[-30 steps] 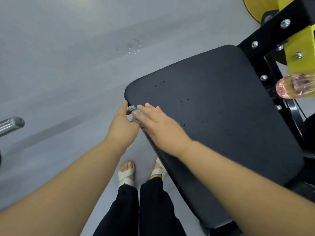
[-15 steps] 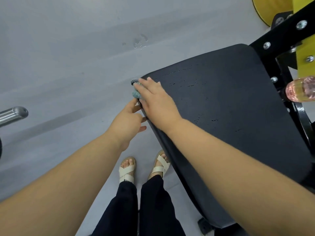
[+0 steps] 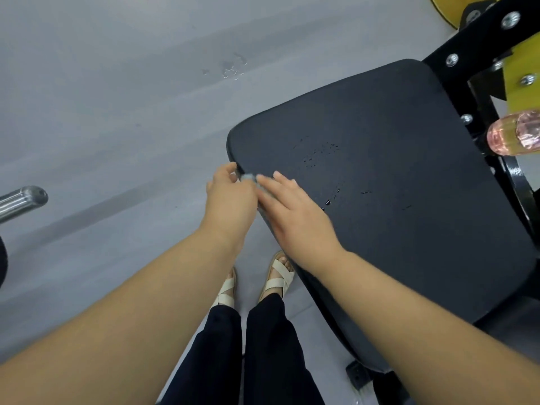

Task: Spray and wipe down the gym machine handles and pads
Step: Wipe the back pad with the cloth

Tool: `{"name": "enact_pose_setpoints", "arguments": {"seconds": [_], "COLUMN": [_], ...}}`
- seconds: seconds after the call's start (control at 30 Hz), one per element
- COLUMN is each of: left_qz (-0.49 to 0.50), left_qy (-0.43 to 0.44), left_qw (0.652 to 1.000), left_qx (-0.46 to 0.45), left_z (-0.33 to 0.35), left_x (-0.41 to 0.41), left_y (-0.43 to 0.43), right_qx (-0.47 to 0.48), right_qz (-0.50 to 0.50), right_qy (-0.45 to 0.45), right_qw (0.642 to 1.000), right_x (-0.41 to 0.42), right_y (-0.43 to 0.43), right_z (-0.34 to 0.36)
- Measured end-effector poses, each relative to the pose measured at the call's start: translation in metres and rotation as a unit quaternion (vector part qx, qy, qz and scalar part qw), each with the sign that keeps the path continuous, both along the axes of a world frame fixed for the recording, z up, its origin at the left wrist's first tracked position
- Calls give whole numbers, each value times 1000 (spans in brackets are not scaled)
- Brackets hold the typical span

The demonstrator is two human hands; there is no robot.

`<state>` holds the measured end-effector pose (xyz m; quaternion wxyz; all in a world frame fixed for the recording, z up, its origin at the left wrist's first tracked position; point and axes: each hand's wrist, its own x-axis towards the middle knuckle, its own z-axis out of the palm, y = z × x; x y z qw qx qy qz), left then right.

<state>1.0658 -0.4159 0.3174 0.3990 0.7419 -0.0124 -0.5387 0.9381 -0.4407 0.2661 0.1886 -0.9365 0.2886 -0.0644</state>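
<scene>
Head view, looking down: both hands meet at the near-left corner of the black pad [image 3: 394,229]. A small grey-blue cloth [image 3: 248,177] peeks out between them, right on the pad's edge. The right hand [image 3: 295,211] lies flat on top, fingers [image 3: 282,178] straight and close together, pressing the cloth down; the left hand [image 3: 230,200] comes in from off the pad's side, thumb up by the rim. Its other fingers are tucked out of sight, so I cannot tell whether they pinch the cloth or hook the pad's edge.

Now the key relation: a scatter of droplets [image 3: 321,153] sits ahead and to the right of the right fingertips, toward the pad's middle, near but apart; the right hand is the nearer one, already on the surface. The pad's long side seems to run along the edge beneath the right forearm, so the next sweep likely goes inward, away from the corner.

The pad looks matte, smooth and dark, wet only in that patch. Most of it probably awaits wiping; a pink bottle [image 3: 517,133] rests at the far right by the black-and-yellow frame [image 3: 479,33].
</scene>
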Motion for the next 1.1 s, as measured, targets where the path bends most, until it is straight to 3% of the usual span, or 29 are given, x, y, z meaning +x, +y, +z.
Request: {"name": "enact_pose_setpoints", "arguments": {"seconds": [0.07, 0.1, 0.17, 0.23, 0.3, 0.37, 0.5, 0.57, 0.6, 0.63, 0.7, 0.77, 0.83, 0.9, 1.0, 1.1], "left_qz": [-67, -113, -196, -271, -319, -337, -341, -364, -381, -400, -431, -451, -459, -459, -437, -432], "left_qy": [-62, -97, -163, -218, -243, -261, -297, -311, -317, -318, -312, -309, -302, -296, -309, -326], "left_qw": [996, 989, 967, 937, 916, 904, 890, 876, 865, 855, 841, 830, 829, 831, 839, 838], "left_qx": [16, 13, -14, -28, -31, -35, -52, -65, -76, -87, -102, -107, -106, -104, -97, -76], "left_z": [1, 3, 8, 11, 12, 12, 9, 11, 12, 13, 16, 17, 17, 17, 16, 19], "left_x": [-7, -12, -23, -36, -46, -57, -65, -67, -70, -74, -83, -93, -104, -115, -125, -131], "left_y": [3, 5, 10, 14, 16, 19, 24, 29, 31, 32, 32, 30, 27, 23, 17, 11], "right_qx": [-12, -38, -53, -22, -19, -23, 2, -10, -24, -42, -47, -15, -14, -7, 9, 2], "right_qz": [58, 35, -134, -336, -428, -398, -125, 3, 20, -15, -214, -423, -519, -496, -295, -98], "right_qy": [27, 42, 76, 92, 76, 44, 13, 29, 45, 54, 65, 75, 66, 45, 20, 35], "right_qw": [998, 998, 987, 937, 900, 916, 992, 1000, 998, 998, 973, 903, 852, 867, 955, 995], "right_x": [-44, -67, -106, -120, -102, -74, -66, -104, -125, -146, -182, -195, -177, -143, -112, -154], "right_y": [-14, -29, -66, -86, -74, -39, 46, 42, 29, 13, -26, -57, -58, -31, 38, 31], "right_z": [7, 10, 14, 19, 18, 12, 16, 23, 26, 27, 28, 32, 31, 24, 23, 30]}}
